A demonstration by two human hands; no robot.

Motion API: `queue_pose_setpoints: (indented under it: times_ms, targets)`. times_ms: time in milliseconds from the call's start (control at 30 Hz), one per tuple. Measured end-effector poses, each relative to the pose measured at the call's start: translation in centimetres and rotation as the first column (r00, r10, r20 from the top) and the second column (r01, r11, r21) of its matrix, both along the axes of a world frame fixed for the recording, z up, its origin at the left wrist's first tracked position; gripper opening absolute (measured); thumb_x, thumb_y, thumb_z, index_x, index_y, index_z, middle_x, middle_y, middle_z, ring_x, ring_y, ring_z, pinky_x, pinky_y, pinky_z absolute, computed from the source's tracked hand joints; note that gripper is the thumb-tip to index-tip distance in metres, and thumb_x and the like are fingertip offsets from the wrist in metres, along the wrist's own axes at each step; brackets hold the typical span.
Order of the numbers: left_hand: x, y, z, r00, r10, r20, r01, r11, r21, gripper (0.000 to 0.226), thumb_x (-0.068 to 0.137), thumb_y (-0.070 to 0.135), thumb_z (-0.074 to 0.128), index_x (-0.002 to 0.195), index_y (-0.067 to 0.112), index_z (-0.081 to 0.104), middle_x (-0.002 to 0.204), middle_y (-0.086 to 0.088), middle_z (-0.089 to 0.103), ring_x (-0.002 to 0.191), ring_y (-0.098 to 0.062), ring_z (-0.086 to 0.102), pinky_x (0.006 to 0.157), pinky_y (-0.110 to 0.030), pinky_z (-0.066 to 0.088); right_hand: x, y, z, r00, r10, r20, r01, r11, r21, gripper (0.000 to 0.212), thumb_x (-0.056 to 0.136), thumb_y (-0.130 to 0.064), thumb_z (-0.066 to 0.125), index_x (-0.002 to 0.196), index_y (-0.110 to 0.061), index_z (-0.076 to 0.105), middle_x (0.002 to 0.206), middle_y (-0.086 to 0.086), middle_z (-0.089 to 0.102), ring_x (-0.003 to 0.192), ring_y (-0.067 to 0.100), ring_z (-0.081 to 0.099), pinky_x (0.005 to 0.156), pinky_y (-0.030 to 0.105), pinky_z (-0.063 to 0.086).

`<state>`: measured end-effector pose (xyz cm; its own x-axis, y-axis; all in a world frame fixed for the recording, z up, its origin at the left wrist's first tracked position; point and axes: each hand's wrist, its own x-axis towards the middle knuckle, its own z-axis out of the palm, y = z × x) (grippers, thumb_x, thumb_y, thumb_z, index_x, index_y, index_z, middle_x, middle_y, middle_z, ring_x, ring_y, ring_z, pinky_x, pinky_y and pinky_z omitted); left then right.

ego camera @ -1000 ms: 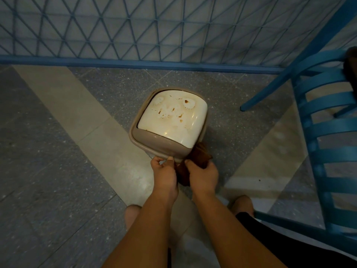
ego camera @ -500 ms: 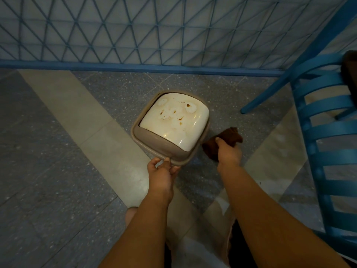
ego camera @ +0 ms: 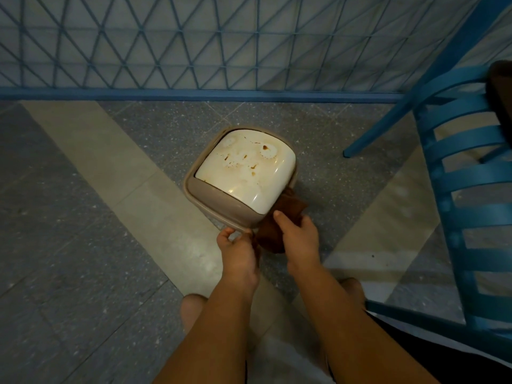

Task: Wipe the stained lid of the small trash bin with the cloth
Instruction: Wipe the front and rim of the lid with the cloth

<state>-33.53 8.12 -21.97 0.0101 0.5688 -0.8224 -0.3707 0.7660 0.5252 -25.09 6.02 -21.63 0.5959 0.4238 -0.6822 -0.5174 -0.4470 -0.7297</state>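
One blue chair (ego camera: pixel 468 173) right of bin (ego camera: pixel 221 202) (fence (ego camera: pixel 194 42) behind).

Dim indoor light. Grey speckled floor tiles (ego camera: pixel 69 273) crossed by pale beige diagonal bands (ego camera: pixel 155 214). At 12 o'clock, a blue triangular-lattice screen (ego camera: pixel 194 42) over a light wall, with a blue base rail (ego camera: pixel 194 95) along the floor. At 3 o'clock, a blue slatted chair (ego camera: pixel 471 173), one leg (ego camera: pixel 379 135) planted on grey tile.

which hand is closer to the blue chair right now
Right. The right hand, holding the brown cloth, is on the blue chair's side of the bin; the left hand is farther over, at the bin's near rim.
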Motion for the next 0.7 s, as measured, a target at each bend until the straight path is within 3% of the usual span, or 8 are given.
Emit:
queue_pose_setpoints:
  times_ms: [100, 300, 500, 600, 700]
  targets:
    - [-0.2, 0.1, -0.3, 0.996, -0.057, -0.062, 0.060, 0.997, 0.042, 0.041, 0.091, -0.002, 0.049, 0.119, 0.027, 0.039, 0.104, -0.016, 0.059, 0.087, -0.022, 0.059, 0.068, -0.028, 0.053, 0.2, 1.0, -0.4, 0.995, -0.034, 0.089, 0.040, 0.997, -0.066, 0.040, 0.080, -0.017, 0.070, 0.119, -0.012, 0.060, 0.112, 0.009, 0.066, 0.097, 0.022, 0.064, 0.089, 0.041, 0.053]
    - [-0.2, 0.0, -0.2, 0.988, -0.121, -0.100, 0.130, 0.987, 0.092, 0.041, 0.094, 0.001, 0.049, 0.126, 0.020, 0.033, 0.094, -0.013, 0.062, 0.083, -0.020, 0.062, 0.079, -0.028, 0.054, 4.4, 4.4, 0.7, 0.983, -0.020, 0.180, 0.038, 0.995, -0.097, 0.049, 0.082, -0.020, 0.067, 0.129, -0.014, 0.053, 0.122, 0.008, 0.061, 0.106, 0.024, 0.060, 0.093, 0.041, 0.050]
    - [-1.1, 0.4, -0.2, 0.988, -0.096, -0.125, 0.105, 0.992, 0.070, 0.045, 0.091, -0.002, 0.053, 0.126, 0.023, 0.039, 0.104, -0.018, 0.063, 0.090, -0.024, 0.063, 0.073, -0.026, 0.054, 4.1, 3.9, 1.0, 1.000, 0.000, -0.007, -0.001, 0.995, -0.103, 0.048, 0.085, -0.021, 0.063, 0.130, -0.011, 0.052, 0.119, 0.010, 0.062, 0.102, 0.024, 0.059, 0.088, 0.036, 0.049]
    - [-2.3, 1.3, -0.1, 0.995, 0.050, -0.087, -0.047, 0.998, 0.042, 0.046, 0.091, -0.002, 0.054, 0.130, 0.020, 0.043, 0.096, -0.013, 0.063, 0.085, -0.020, 0.062, 0.076, -0.028, 0.053, 2.8, 2.7, 1.1, 0.997, -0.015, -0.075, 0.008, 0.995, -0.096, 0.054, 0.083, -0.020, 0.064, 0.133, -0.009, 0.049, 0.124, 0.012, 0.060, 0.106, 0.025, 0.058, 0.094, 0.038, 0.048]
    - [-2.5, 1.2, 0.0, 0.987, 0.163, -0.007, -0.163, 0.987, -0.002, 0.042, 0.092, 0.008, 0.059, 0.133, 0.013, 0.048, 0.108, -0.010, 0.063, 0.098, -0.023, 0.062, 0.085, -0.031, 0.051, 0.7, 1.3, 1.2, 0.988, -0.082, -0.127, 0.073, 0.995, -0.074, 0.058, 0.085, -0.019, 0.063, 0.138, -0.008, 0.041, 0.131, 0.011, 0.054, 0.111, 0.024, 0.054, 0.094, 0.034, 0.044]
